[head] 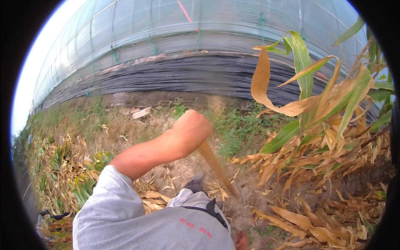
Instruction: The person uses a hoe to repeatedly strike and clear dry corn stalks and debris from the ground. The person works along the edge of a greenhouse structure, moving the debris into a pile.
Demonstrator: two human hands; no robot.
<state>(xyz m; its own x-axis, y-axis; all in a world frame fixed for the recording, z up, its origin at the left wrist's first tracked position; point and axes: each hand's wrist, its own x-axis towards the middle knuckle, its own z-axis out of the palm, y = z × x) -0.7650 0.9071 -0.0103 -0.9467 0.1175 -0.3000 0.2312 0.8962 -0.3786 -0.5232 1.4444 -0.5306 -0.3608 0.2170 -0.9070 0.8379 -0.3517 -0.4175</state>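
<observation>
My left hand (193,131) is closed in a fist around a long wooden handle (218,170), with the arm stretched across in front of my chest. From the fist the pole slants down and right towards the bare soil (175,184); I cannot make out a tool head at its lower end. At the bottom edge, beside my grey shirt, only a small part of my right hand (241,240) shows, and what it holds, if anything, is hidden. A grey shoe (198,176) stands on the soil below the left forearm.
Standing maize with drying leaves (312,103) rises on the right, over fallen dry stalks (325,225). More cut maize (62,165) lies at left. Ahead runs a plastic-film greenhouse (218,18) with a black sheet skirt (175,75). A broken brick (141,112) and weeds (240,131) lie along its foot.
</observation>
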